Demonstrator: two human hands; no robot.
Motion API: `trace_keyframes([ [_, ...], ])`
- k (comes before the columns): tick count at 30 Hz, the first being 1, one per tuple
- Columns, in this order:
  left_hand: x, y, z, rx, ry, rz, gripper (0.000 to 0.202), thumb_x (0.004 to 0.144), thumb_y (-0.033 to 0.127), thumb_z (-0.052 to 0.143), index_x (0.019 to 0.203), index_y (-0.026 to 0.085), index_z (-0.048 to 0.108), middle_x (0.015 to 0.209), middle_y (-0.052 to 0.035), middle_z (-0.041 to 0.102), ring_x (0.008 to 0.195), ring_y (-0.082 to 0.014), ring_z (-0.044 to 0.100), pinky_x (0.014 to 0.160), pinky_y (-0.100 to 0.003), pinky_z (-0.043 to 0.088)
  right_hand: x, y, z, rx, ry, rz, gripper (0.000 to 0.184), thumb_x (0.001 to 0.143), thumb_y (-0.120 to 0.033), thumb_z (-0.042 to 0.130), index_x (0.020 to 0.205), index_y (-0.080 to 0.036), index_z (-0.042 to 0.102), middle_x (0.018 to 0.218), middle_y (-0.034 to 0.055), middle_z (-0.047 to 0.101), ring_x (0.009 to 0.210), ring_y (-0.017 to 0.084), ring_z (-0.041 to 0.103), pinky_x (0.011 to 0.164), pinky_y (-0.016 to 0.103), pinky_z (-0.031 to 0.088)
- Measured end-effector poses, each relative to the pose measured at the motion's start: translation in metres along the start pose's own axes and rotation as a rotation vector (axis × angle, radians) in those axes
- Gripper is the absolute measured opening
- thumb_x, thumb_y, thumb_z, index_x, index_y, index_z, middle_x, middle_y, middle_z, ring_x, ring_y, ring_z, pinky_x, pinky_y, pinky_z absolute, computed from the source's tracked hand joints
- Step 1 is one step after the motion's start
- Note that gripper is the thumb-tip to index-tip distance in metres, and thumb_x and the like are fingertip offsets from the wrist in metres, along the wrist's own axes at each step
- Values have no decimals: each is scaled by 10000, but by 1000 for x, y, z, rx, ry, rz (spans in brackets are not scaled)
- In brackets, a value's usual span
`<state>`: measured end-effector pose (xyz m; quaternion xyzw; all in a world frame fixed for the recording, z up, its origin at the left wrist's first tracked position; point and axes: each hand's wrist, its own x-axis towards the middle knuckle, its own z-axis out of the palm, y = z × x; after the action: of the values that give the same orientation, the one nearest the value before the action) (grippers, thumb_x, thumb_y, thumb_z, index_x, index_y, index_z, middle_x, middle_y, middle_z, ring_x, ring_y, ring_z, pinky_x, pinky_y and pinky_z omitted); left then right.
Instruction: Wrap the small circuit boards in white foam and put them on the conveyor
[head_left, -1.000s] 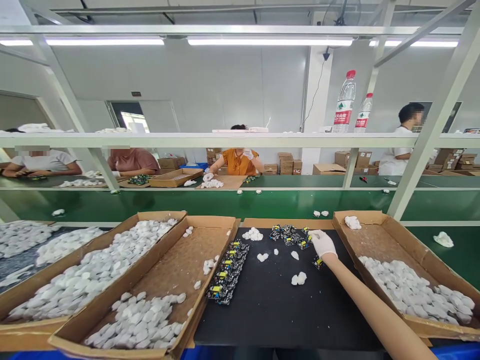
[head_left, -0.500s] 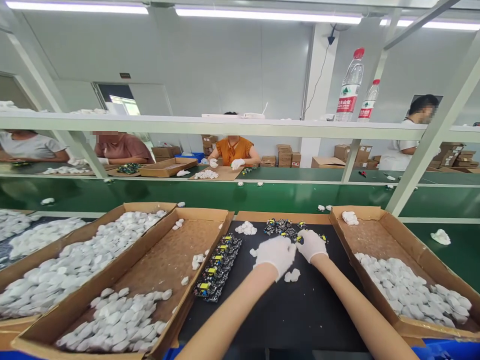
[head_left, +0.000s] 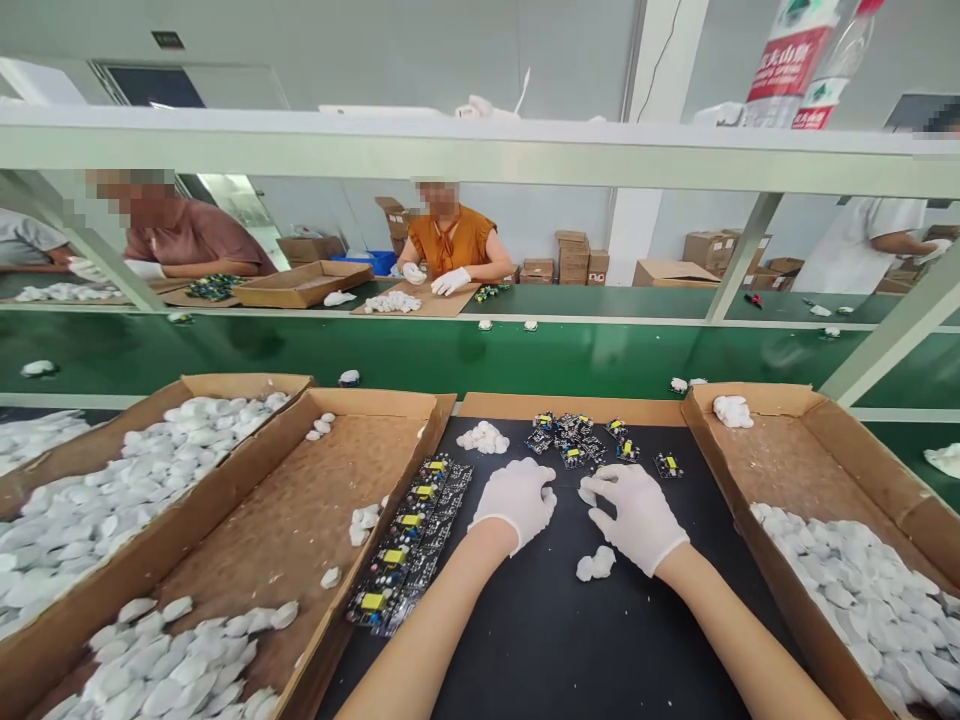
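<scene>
My left hand [head_left: 517, 503], in a white glove, hovers over the black mat [head_left: 525, 640] with its fingers curled; whatever they hold, if anything, is hidden. To its right, my gloved right hand [head_left: 636, 515] has thumb and forefinger apart, and nothing plainly shows between them. Just below the right hand lies a small clump of white pieces [head_left: 595, 564]. Beyond both hands is a loose group of small circuit boards [head_left: 574, 440] with yellow parts, and a single board [head_left: 668, 465] sits to the right. A white pile [head_left: 483, 437] rests behind my left hand.
Joined circuit boards [head_left: 409, 540] line the mat's left side. Cardboard trays with white pieces flank it, one right [head_left: 712, 440] and one left [head_left: 300, 500], with another further left. Beyond runs a green conveyor [head_left: 420, 355] under a shelf rail [head_left: 525, 160]. Co-workers sit opposite.
My hands have drawn apart and back from the boards, the left moving left and the right toward me. The camera has tilted down. The person opposite has moved their hands.
</scene>
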<state>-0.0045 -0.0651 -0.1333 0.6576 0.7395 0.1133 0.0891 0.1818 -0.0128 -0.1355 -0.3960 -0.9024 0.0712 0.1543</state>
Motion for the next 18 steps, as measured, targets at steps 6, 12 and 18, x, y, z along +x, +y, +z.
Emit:
trace_keyframes([
  [6,-1,5,2,-238,97,21,293,839,164,450,1031,280,639,1064,-6,651,953,-182,601,866,-312,450,3,-3,7,-71,-65,-22,269,728,-167,604,956,-293,668,1130,36,613,988,258,504,788,360,376],
  [12,-6,12,1,-721,241,-15,255,813,189,520,1048,235,608,904,0,663,796,-121,613,821,-271,496,5,-10,10,-107,-197,40,379,821,-190,520,1191,-264,557,928,76,659,812,246,546,668,330,356],
  [18,-6,18,-1,-828,236,-131,180,772,279,594,929,227,664,821,6,680,688,-120,602,728,-277,517,3,-8,10,41,-28,92,147,799,-229,531,895,-241,642,880,47,660,803,225,555,709,334,394],
])
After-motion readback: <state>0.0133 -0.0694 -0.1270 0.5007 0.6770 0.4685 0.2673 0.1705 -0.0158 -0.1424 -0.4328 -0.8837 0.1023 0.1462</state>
